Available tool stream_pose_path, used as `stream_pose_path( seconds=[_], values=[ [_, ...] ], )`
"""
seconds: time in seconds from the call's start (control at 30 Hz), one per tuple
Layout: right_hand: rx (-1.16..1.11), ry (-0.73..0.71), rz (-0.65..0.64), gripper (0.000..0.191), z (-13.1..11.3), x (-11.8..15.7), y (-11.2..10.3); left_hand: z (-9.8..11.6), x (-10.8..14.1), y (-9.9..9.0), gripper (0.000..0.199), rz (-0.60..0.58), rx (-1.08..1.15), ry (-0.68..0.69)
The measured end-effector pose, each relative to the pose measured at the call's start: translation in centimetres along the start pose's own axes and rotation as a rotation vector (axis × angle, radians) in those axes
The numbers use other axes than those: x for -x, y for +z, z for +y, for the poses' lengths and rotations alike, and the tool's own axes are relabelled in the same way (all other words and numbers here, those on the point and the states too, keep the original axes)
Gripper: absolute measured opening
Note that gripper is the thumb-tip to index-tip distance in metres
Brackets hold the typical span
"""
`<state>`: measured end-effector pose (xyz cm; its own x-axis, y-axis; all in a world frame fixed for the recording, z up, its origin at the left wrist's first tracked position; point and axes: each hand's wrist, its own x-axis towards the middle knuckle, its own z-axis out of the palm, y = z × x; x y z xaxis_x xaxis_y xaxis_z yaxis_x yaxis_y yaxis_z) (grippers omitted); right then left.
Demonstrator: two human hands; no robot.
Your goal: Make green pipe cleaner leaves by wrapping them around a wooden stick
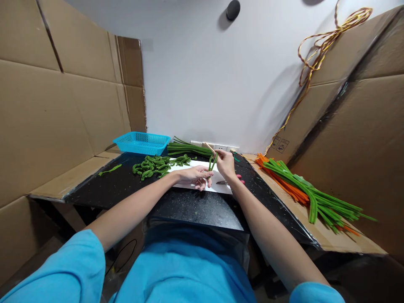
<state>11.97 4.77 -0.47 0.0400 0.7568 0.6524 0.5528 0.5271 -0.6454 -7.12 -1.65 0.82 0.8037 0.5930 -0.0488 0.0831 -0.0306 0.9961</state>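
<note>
Side bundle [320,201]: straight green and orange stems are laid at 3 o'clock.
Back bundle [187,148]: straight stems are left at 11 o'clock.
Pile [152,166]: bent pieces are gathered at 9 o'clock, seemingly done.
Right hand [226,162]: stick [208,147] is clamped between fingertips.
Left hand [196,174]: looped stem [211,162], centre, is pinched, seemingly unfinished.

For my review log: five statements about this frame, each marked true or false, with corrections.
1. The right hand holds a pale stick. True.
2. The left hand grips the red-handled tool. False: the left hand holds a green strip; the red-handled tool lies partly on the white sheet.
3. Orange strips lie at the right. True.
4. The basket is red. False: the basket is blue.
5. A twisted cord shows at upper right. True.
</note>
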Motion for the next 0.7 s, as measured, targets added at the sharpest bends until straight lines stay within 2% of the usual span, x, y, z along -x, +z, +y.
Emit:
stream_pose_path(
  seconds=[0.4, 0.7],
  values=[
    [0.057, -0.021, -0.027, 0.027, 0.20, -0.08, -0.23, -0.88, -0.47, -0.63, 0.055, 0.039, -0.008, -0.002],
    [0.132, -0.029, -0.043, 0.027, -0.23, 0.11, -0.45, -0.47, -0.20, -0.07, 0.051, 0.087, 0.014, 0.028]
  ],
)
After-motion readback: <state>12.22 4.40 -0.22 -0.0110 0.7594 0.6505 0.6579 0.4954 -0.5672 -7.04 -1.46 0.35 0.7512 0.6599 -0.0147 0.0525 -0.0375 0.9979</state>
